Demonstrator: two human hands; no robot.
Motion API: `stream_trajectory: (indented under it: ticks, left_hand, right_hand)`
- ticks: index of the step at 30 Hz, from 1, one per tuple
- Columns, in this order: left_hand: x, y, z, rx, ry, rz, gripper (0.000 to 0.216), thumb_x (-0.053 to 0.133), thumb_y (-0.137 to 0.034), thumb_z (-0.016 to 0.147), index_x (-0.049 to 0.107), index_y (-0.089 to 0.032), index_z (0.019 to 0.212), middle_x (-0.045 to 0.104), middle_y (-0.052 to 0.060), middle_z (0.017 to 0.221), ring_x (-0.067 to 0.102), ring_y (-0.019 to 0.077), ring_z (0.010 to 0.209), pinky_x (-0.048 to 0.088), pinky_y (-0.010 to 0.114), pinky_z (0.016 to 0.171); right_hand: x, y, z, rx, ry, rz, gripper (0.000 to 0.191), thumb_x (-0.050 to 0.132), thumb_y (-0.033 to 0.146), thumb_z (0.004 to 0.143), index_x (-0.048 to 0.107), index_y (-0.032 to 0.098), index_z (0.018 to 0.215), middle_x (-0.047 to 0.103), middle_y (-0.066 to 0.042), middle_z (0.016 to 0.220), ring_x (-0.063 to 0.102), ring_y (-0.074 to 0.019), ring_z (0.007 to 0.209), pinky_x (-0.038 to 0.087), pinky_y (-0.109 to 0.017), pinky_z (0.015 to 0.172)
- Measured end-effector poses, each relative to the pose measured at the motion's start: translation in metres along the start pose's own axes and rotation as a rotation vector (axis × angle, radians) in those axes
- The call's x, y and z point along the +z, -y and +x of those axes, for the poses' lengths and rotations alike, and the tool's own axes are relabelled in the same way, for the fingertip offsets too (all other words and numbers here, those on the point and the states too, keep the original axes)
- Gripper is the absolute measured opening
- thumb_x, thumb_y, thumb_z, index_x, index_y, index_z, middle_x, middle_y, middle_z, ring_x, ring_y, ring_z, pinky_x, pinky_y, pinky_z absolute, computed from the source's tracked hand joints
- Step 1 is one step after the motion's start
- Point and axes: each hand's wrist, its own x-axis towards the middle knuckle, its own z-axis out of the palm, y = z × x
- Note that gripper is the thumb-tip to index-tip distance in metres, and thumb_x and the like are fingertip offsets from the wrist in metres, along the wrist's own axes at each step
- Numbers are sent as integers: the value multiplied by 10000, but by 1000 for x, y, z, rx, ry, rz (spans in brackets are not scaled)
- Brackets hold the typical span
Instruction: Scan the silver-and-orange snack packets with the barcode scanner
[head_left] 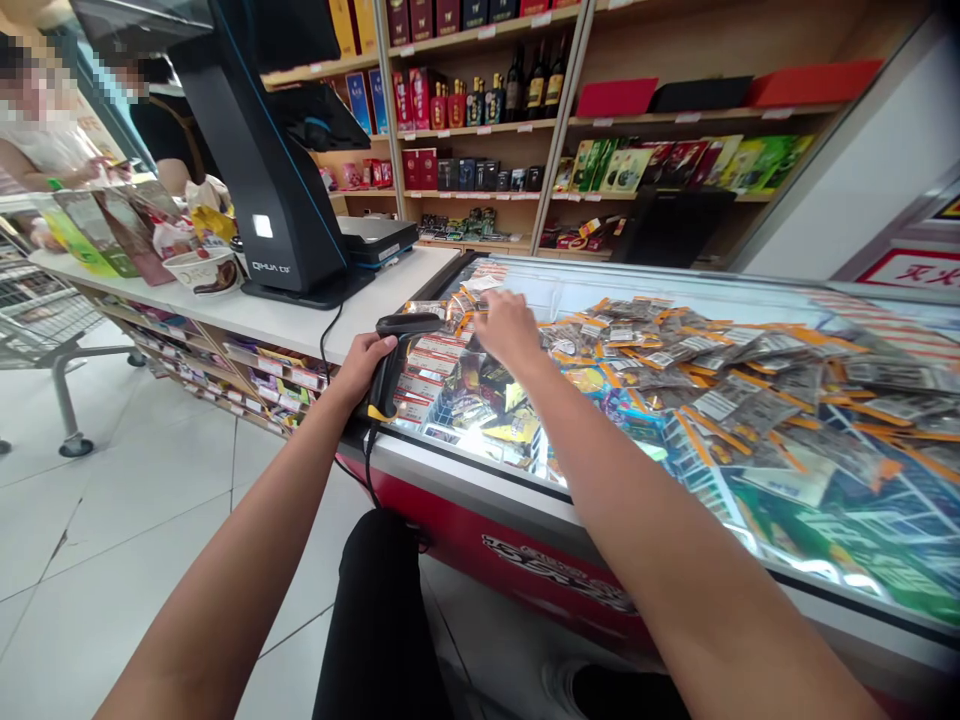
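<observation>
My left hand [364, 368] is closed around the grip of a black and yellow barcode scanner [388, 368], which stands upright at the near left corner of the chest freezer. Its cable hangs down past the freezer's edge. My right hand [508, 325] reaches over the glass lid at the far left, beside small clear snack packets [454, 310] with orange edges. Its fingers are bent and slightly blurred, so I cannot tell whether they hold anything. Under the scanner lie red and white price labels [431, 372]. Many more snack packets [720, 370] are heaped to the right.
The freezer [480, 500] has a red front. Left of it, a white counter [360, 315] carries a black checkout terminal [277, 200], a paper tub [202, 272] and bags. Two people stand beyond, near a shopping cart [60, 350]. Stocked shelves [480, 130] line the back.
</observation>
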Motion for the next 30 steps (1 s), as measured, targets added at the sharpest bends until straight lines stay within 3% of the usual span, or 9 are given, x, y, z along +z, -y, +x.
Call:
stream_trajectory:
  ticks: [4,8,10,15,20,24,28,30]
  left_hand:
    - [2,-2,0,0,-16,13,447,708,-591,720,673,-148,765,677,29,650,566,132,528,430,250,499]
    - [3,-3,0,6,-5,43,446,698,-591,734,664,-147,763,666,30,651,568,128,541,430,247,508]
    - [3,-3,0,10,2,46,438,696,-584,738,661,-148,769,666,29,657,568,128,545,428,248,510]
    - [2,-3,-1,18,-7,43,423,680,-581,762,643,-160,743,667,28,647,573,133,547,426,250,517]
    - [0,1,0,24,12,34,443,679,-599,767,643,-158,750,682,38,645,587,147,547,438,258,521]
    - [-2,4,-1,14,-1,6,428,723,-580,733,658,-158,765,676,26,656,592,145,564,456,252,536]
    - [-4,7,1,-14,10,26,431,756,-581,703,659,-162,744,651,19,638,604,157,572,467,259,532]
    - [-6,8,2,-28,22,43,445,755,-597,702,644,-167,724,651,25,633,608,165,566,466,265,517]
  right_hand:
    - [39,19,2,1,150,21,624,576,498,986,512,188,1523,551,-187,1446,434,-385,1362,374,-514,1097]
    - [49,12,7,79,161,-38,620,603,560,958,589,183,1449,515,-218,1411,416,-415,1347,379,-538,1077]
    - [46,9,8,72,161,-35,516,598,507,976,658,164,1356,527,-218,1373,420,-414,1329,392,-525,1070]
    - [34,7,3,-120,109,-57,321,541,348,1023,762,143,1131,531,-201,1358,409,-381,1323,404,-484,1086]
    - [21,-9,-1,-105,84,96,337,484,207,1003,783,188,1157,559,-149,1322,618,-288,1082,481,-410,995]
    - [20,-25,0,-103,21,331,374,480,58,898,808,147,1055,688,-113,1168,660,-238,1090,478,-348,1029]
    - [24,-29,-1,-4,27,587,389,460,57,877,805,133,1040,754,-82,1082,711,-201,880,564,-338,851]
    - [23,-26,-2,-67,-38,628,378,474,69,880,812,136,1036,762,-86,1073,714,-212,903,564,-352,864]
